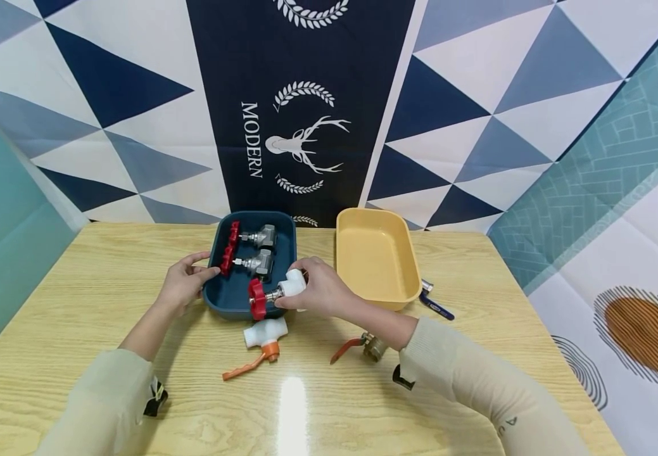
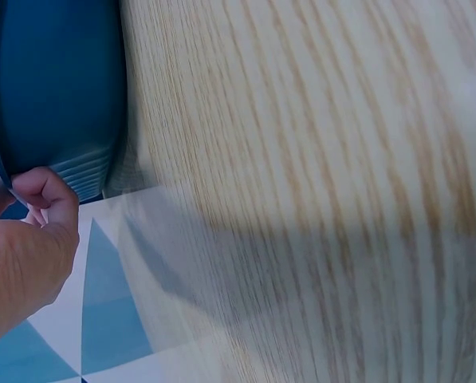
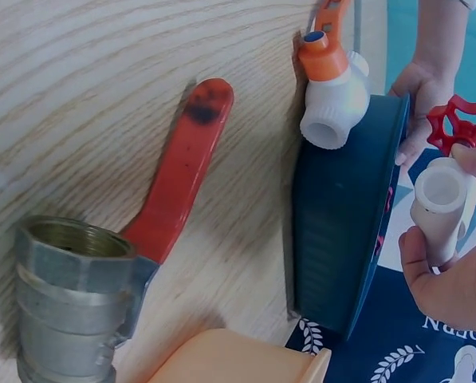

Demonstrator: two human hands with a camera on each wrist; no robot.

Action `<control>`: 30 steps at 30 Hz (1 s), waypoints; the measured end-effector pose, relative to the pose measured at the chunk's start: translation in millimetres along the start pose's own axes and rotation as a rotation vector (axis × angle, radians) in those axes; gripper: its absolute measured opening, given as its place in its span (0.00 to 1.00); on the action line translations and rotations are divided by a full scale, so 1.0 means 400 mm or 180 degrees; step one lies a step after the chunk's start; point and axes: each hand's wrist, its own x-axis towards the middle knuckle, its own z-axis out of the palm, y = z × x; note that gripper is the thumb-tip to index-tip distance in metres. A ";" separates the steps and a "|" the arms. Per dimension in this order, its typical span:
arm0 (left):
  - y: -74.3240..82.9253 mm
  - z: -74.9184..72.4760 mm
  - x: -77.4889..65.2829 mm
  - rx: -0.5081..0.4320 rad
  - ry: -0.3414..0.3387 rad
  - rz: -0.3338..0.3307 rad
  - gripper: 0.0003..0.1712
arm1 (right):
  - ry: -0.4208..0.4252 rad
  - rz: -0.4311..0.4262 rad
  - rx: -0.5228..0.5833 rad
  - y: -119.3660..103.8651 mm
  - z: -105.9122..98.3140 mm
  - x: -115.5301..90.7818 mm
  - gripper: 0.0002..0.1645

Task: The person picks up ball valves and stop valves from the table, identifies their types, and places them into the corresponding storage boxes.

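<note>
Above the dark blue plastic tub's near right corner: right hand, fingers bent, grasps the white plastic valve with a round red wheel.
Left rim: left hand pinches it.
Gap: pale wooden table shows between this and the yellow plastic tub.

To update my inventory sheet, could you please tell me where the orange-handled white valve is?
In the head view, the orange-handled white valve lies left of centre on the table, just on the near side of the blue tray.
</note>
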 end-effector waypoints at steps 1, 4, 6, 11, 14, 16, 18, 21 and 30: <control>-0.001 0.000 0.000 0.0005 -0.0001 0.0001 0.32 | 0.0007 -0.0008 0.0005 -0.002 0.000 0.001 0.38; -0.001 -0.001 0.000 0.0029 0.0002 -0.0002 0.32 | 0.0020 -0.0023 0.0016 -0.006 0.001 0.004 0.38; 0.000 -0.001 0.000 0.0044 0.0008 -0.0005 0.32 | 0.0027 -0.0028 0.0018 -0.009 0.003 0.007 0.38; 0.000 -0.001 0.001 0.0059 0.0003 -0.0008 0.32 | 0.0028 -0.0006 0.0035 -0.014 0.009 0.014 0.39; 0.000 -0.001 0.001 0.0040 -0.0005 -0.0008 0.32 | 0.0028 0.0030 0.0029 -0.019 0.011 0.019 0.40; 0.000 -0.001 0.001 0.0030 -0.0007 -0.0012 0.32 | 0.0027 0.0062 0.0016 -0.021 0.012 0.022 0.40; 0.001 -0.001 0.001 0.0033 -0.0006 -0.0010 0.32 | 0.0025 0.0088 0.0000 -0.024 0.013 0.024 0.40; 0.002 -0.001 0.001 0.0035 -0.0006 -0.0005 0.32 | 0.0026 0.0098 -0.0017 -0.026 0.014 0.026 0.40; 0.001 0.000 0.003 0.0029 0.0000 -0.0027 0.32 | 0.0028 0.0094 0.0002 -0.028 0.017 0.039 0.40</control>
